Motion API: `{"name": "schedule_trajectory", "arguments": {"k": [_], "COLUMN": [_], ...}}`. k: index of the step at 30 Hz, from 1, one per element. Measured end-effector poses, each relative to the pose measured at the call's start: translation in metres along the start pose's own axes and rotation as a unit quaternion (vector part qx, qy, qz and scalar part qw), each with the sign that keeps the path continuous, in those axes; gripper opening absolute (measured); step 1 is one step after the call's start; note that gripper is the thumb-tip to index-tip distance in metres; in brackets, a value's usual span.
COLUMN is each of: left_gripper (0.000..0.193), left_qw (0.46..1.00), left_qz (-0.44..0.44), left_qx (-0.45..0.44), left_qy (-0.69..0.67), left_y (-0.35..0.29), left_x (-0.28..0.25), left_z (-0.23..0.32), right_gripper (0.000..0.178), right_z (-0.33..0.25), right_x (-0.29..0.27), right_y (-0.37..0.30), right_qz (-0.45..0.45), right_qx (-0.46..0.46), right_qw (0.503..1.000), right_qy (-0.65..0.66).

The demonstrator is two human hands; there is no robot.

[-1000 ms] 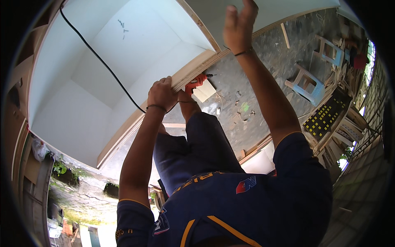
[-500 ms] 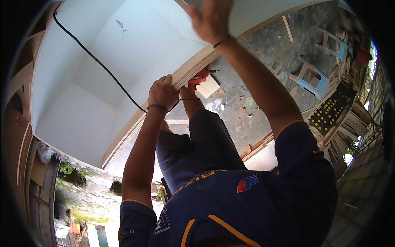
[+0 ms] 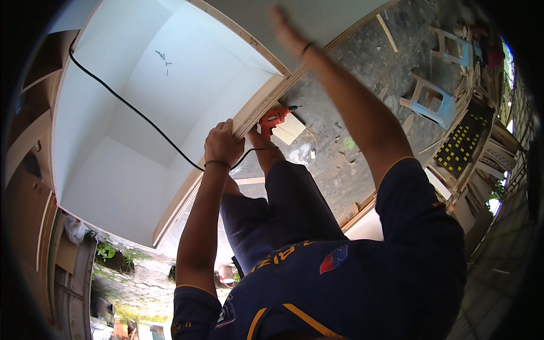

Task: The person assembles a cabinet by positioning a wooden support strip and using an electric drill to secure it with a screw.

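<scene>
A large wooden cabinet (image 3: 260, 109) with white inner walls and a bare plywood front edge fills the upper left. My left hand (image 3: 225, 144) is closed over that front edge, its fingers bent round the board. Out past the divider, my right hand (image 3: 289, 34) is raised over the cabinet's upper compartment, holding nothing; its fingers are stretched out and slightly blurred. A black cable (image 3: 127, 78) runs across the opening and passes by my left wrist. Several small dark screws or nails (image 3: 164, 60) lie on the white panel inside.
An orange-red power drill (image 3: 273, 120) lies beyond the edge near my leg, next to a pale board (image 3: 289, 130). Blue-and-white plastic stools (image 3: 433, 105) stand at the right. Scrap wood and a black panel with yellow squares (image 3: 462, 139) are stacked beside them.
My right hand has turned edge-on and shifted slightly, uncovering the divider's corner joint. My left hand keeps its hold on the cabinet edge. The whole view has shifted a little.
</scene>
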State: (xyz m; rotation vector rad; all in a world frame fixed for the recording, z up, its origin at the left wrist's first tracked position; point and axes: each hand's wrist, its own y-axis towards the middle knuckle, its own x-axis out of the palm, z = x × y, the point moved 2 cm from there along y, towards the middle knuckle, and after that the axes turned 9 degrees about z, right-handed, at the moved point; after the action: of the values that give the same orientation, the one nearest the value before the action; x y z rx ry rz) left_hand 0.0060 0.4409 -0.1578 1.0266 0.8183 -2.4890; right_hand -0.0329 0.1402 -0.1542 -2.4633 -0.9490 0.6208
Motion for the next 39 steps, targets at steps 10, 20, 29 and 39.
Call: {"name": "schedule_trajectory", "arguments": {"k": [10, 20, 29, 39], "left_gripper": [0.025, 0.028, 0.028, 0.035], "left_qw": [0.999, 0.991, 0.99, 0.942], "left_qz": [-0.003, -0.09, -0.096, 0.173], "left_qx": [-0.031, -0.076, -0.056, 0.052], "left_qy": [-0.042, -0.06, -0.088, -0.281], "left_y": [0.008, 0.002, 0.01, -0.065], "left_x": [0.0, -0.012, -0.01, -0.092], "left_z": [-0.007, -0.01, -0.002, -0.038], "right_gripper": [0.059, 0.066, 0.094, 0.053], "right_z": [0.034, 0.02, -0.011, 0.034], "right_x": [0.052, 0.041, 0.025, 0.001], "right_y": [-0.007, -0.039, -0.116, -0.109], "right_qz": [-0.073, 0.062, -0.137, -0.094], "right_qx": [0.001, -0.155, -0.308, -0.359], "right_qw": [0.988, 0.893, 0.786, 0.75], "right_qy": [0.134, -0.419, -0.517, -0.548]}}
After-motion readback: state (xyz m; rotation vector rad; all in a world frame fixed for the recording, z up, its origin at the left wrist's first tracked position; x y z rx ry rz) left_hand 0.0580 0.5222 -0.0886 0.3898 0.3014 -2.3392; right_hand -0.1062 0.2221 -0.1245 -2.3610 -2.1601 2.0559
